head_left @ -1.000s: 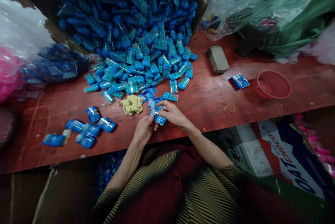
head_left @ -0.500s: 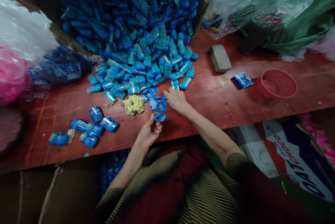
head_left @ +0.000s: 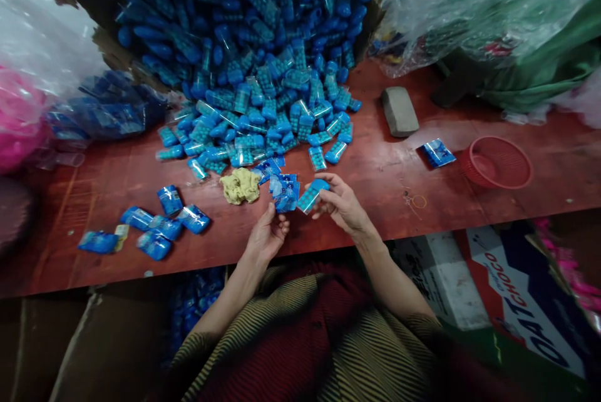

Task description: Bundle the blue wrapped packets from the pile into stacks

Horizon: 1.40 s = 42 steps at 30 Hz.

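Item: blue capsule case (head_left: 312, 195), one unit, in our right hand (head_left: 345, 205). Grip closed on it, fingers wrapped round its right end. The case is tilted: its long axis runs from lower left to upper right, and the free end points down-left across the gap toward our left hand (head_left: 267, 239).

Item: small blue packet (head_left: 285, 196), held up by our left hand. Thumb and fingertips are pinched on its lower edge, so that grip is closed as well. Whether the packet's mouth is open, we cannot tell.

Relation of the two: the case lies just to the right of the packet, near it but not quite touching as far as we can see. Its free end is the part closest to the packet. Both sit above the near edge of the counter (head_left: 375, 170), in front of our lap.

Stock behind: a large heap of blue cases (head_left: 263, 76) spilling toward us, its nearest pieces just beyond our hands. The right hand is the nearer one to it.

Sundries: a yellow rag (head_left: 240, 186) just left of the packet; a cluster of filled packets (head_left: 159, 223) farther left; a grey block (head_left: 399, 111), a lone packet (head_left: 437, 153) and a red basket (head_left: 496, 161) well off to the right.
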Tool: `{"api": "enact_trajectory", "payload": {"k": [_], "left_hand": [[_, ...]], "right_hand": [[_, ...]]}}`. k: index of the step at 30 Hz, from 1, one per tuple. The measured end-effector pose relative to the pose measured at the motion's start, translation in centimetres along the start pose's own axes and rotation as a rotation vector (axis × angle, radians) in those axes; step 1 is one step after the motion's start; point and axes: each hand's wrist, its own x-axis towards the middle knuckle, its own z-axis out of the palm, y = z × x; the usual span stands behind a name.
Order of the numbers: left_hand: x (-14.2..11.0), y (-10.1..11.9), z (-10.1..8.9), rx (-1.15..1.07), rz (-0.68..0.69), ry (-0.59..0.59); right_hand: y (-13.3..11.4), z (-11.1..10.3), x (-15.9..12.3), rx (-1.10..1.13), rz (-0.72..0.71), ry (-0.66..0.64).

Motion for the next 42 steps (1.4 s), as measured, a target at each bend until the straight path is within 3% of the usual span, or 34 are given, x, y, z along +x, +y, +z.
{"api": "enact_trajectory", "payload": {"k": [8,28,37,42], "left_hand": [[-0.1,-0.3,-0.3,0.040,0.058,-0.067],[-0.6,-0.5,-0.4,-0.006,0.184,-0.048],[-0.8,-0.5,-0.3,-0.015,0.203,-0.062],[-0.6,-0.6,-0.4,-0.004,0.241,-0.082]], "right_hand": [[1.3,1.0,-0.5,-0.007,-0.070,0.054],[2.1,3.1,-2.1,-0.113,-0.208,0.218],[4.0,3.7,-2.6,-0.194,-0.325,0.286],[4.6,3.7,-2.8,-0.238,-0.305,0.234]]}}
